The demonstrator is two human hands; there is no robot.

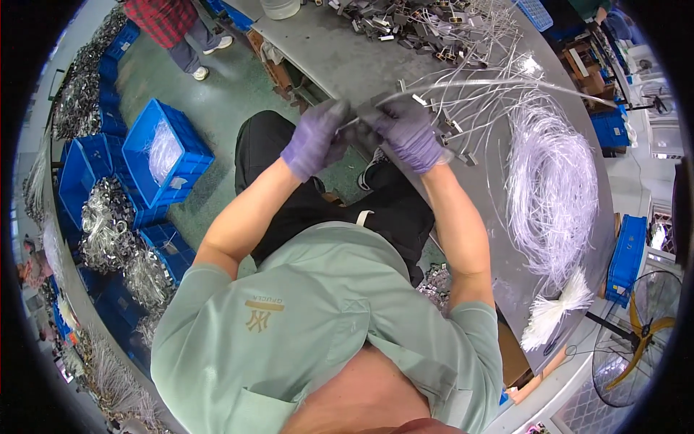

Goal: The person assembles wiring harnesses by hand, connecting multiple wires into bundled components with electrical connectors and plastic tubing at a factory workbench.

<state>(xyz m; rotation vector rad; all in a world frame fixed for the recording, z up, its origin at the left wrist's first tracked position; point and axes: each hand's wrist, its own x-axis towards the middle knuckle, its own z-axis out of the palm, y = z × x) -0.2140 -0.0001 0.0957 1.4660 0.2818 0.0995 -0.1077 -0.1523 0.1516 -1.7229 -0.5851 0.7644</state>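
Two gloved hands, the left hand [318,137] and the right hand [406,134], sit close together at the upper centre of my head view. I read the right fingers as closed on a grey cable [499,82], which arcs to the upper right over the desk [325,61]. The left fingers blur, so I can't tell whether they're closed, or on what. I judge the step in hand to be handling the cable's near end. The next move, I'd say, calls for a steady pinch there, away from the heaped connectors [426,29] at the top.
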